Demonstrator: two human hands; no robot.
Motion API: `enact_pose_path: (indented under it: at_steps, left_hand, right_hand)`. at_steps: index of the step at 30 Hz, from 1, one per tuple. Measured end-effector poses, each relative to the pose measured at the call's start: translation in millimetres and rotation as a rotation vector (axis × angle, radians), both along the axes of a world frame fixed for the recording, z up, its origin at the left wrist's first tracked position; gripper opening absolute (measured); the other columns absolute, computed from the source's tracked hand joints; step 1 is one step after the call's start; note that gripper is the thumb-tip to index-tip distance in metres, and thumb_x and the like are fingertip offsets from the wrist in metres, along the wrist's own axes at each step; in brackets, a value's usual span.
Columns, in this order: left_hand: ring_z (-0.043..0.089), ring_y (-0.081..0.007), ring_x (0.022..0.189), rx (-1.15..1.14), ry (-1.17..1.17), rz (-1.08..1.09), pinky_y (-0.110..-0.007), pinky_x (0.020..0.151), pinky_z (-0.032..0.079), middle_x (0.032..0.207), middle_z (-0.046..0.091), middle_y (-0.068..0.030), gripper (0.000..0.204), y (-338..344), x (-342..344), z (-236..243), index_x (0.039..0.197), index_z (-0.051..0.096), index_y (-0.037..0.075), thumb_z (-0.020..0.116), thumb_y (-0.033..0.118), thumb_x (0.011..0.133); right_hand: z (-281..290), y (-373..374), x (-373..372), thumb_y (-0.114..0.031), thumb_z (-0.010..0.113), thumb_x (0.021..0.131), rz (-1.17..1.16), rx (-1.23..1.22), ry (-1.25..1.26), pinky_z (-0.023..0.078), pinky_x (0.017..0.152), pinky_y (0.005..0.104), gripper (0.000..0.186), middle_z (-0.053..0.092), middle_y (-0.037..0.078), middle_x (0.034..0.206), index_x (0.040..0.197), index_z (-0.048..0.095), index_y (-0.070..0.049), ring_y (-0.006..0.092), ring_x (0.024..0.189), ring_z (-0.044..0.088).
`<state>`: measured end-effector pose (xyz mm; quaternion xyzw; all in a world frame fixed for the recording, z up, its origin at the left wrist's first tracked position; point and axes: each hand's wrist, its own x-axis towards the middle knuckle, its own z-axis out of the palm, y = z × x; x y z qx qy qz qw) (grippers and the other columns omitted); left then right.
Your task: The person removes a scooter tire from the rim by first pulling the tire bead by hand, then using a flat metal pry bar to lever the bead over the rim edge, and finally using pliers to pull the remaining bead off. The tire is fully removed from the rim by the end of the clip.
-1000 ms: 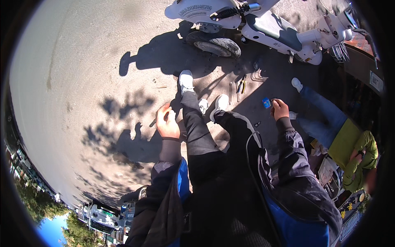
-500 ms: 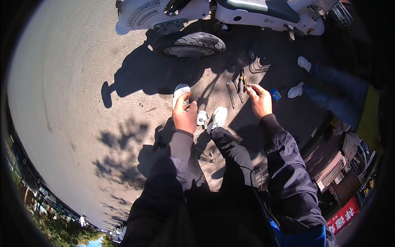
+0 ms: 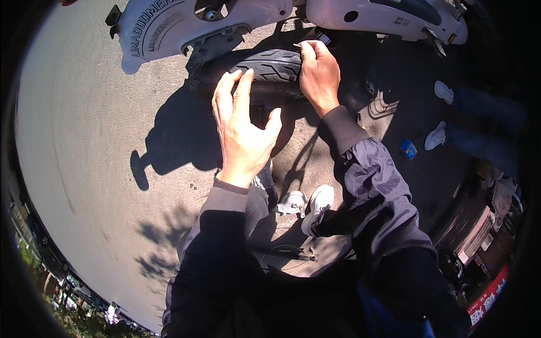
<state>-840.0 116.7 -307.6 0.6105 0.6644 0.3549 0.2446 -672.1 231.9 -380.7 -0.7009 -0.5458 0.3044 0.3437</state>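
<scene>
My left hand [image 3: 245,129] is open, its fingertips at the tread of the black tire [image 3: 269,66] of a white electric scooter [image 3: 366,17] with a dark seat. My right hand [image 3: 319,76] is closed at the tire's right part, pinching a small thin item [image 3: 297,45] between thumb and finger; what it is I cannot make out. A silver metal part [image 3: 292,204] lies by my white shoe [image 3: 317,205], below my hands. Tools on the ground are mostly hidden by my right arm.
At the right, a person in blue jeans and white shoes [image 3: 435,136] is near a small blue box [image 3: 408,148]. Boxes and clutter [image 3: 473,236] line the right rim. A hose or cable [image 3: 287,253] lies low in the middle. The scooter's large shadow [image 3: 163,141] falls across the pavement.
Both my hands have moved up and forward from over the pavement to the tire. My view has shifted closer to the scooter. My left hand's fingers are now spread at the tread.
</scene>
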Motion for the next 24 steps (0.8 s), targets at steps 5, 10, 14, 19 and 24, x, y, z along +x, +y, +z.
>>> enact_pose_path:
  at_steps: [5,10,14,19,24]
  left_hand:
    - [0.029,-0.0456,0.163,-0.049,0.328,-0.201,-0.06,0.135,0.024,0.17,0.038,-0.0217,0.11,5.2,-5.3,2.5,0.167,0.045,0.009,0.098,0.019,0.071]
    - [0.046,-0.041,0.152,-0.119,0.473,-0.351,-0.062,0.133,0.027,0.153,0.053,-0.0179,0.101,2.1,-5.0,2.2,0.152,0.056,0.009,0.101,0.017,0.063]
    - [0.061,-0.0416,0.125,-0.013,0.446,-0.41,-0.056,0.116,0.043,0.128,0.065,-0.0176,0.078,-17.8,6.2,0.8,0.13,0.062,0.005,0.096,0.016,0.061]
    - [0.061,-0.0407,0.125,-0.054,0.529,-0.449,-0.053,0.114,0.044,0.132,0.065,-0.0168,0.082,-37.4,23.0,2.6,0.136,0.065,0.006,0.096,0.013,0.06]
    - [0.061,-0.0412,0.126,-0.106,0.614,-0.45,-0.053,0.114,0.044,0.134,0.064,-0.0161,0.09,-45.1,22.9,5.6,0.144,0.065,0.01,0.096,0.013,0.059]
  right_hand:
    - [0.9,-63.9,13.5,-0.024,0.061,0.117,-0.019,0.117,0.333,0.056,0.083,0.0319,0.025,0.078,0.009,0.096,0.115,0.073,-0.002,0.016,0.091,0.074]
    - [3.4,-101.8,36.6,-0.019,0.06,0.117,0.089,0.024,0.601,0.057,0.094,0.0283,0.024,0.08,0.009,0.107,0.124,0.072,0.001,0.0142,0.103,0.075]
    - [-12.5,-109.2,64.0,-0.022,0.066,0.115,-0.082,0.078,0.797,0.057,0.089,0.0257,0.028,0.079,0.005,0.103,0.13,0.076,-0.001,0.0107,0.095,0.073]
    - [-24.0,-116.9,95.9,-0.015,0.067,0.112,-0.073,-0.046,0.866,0.058,0.09,0.0265,0.027,0.078,0.008,0.105,0.133,0.073,0.001,0.0119,0.094,0.072]
    - [-24.1,-110.1,125.1,-0.01,0.07,0.108,0.151,-0.188,0.84,0.06,0.094,0.029,0.027,0.078,0.012,0.109,0.132,0.066,0.002,0.0144,0.097,0.074]
